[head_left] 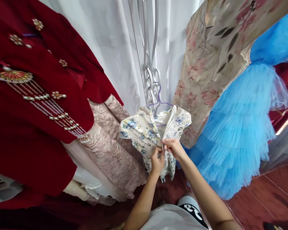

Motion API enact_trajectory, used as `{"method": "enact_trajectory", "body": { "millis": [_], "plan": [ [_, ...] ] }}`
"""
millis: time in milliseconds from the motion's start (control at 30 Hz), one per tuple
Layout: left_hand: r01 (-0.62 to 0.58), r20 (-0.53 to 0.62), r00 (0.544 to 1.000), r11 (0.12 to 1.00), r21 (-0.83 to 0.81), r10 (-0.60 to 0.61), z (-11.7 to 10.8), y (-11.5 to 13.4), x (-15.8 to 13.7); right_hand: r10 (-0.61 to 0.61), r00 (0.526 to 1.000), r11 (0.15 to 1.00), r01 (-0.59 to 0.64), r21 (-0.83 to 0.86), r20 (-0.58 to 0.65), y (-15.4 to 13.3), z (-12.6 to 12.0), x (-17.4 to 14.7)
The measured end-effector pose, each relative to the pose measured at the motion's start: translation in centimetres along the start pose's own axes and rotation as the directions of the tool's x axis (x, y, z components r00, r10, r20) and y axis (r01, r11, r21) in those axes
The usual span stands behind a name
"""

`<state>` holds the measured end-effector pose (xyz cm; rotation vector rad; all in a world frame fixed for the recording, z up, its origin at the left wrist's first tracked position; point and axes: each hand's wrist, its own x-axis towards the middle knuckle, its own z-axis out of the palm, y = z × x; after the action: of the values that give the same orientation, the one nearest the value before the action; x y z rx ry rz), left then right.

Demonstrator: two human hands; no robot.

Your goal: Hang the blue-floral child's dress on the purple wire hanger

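A cream blouse with blue and yellow flowers (144,129) hangs on a purple wire hanger (159,99) in front of me. Both hands meet at its front opening, below the V-shaped neckline. My left hand (157,159) pinches the front edge from below, thumb and fingers closed on the cloth. Just above it and to the right, my right hand (173,147) grips the same front edge with its fingertips. Whatever fastening lies between the fingertips is too small to make out.
A dark red beaded jacket (74,76) and a pink brocade garment (115,153) hang at left. At right hang a beige floral garment (194,76) and a blue ruffled tulle dress (235,127). Behind the blouse stands a white metal rack (146,38) before a white curtain (110,35). The floor (266,195) is red tile.
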<state>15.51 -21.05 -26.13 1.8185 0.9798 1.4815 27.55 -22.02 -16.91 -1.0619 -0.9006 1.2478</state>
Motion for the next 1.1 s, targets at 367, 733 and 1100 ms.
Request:
{"method": "enact_trajectory", "body": {
  "millis": [367,733,1100],
  "plan": [
    [-0.019,0.087,0.996,1.0,0.002,0.019,0.9,1.2,-1.5,-0.301,0.952,0.954,0.301,0.003,-0.059,-10.8,3.0,7.5],
    [-0.412,-0.068,0.904,0.904,0.118,0.421,-4.0,8.0,11.3,-0.384,0.92,0.92,0.374,-0.115,-0.075,-9.5,1.8,3.9],
    [-0.602,0.12,0.794,0.741,0.297,0.597,-5.4,13.5,20.3,-0.399,0.912,0.902,0.372,-0.219,-0.096,-6.5,3.1,5.5]
  ]
}}
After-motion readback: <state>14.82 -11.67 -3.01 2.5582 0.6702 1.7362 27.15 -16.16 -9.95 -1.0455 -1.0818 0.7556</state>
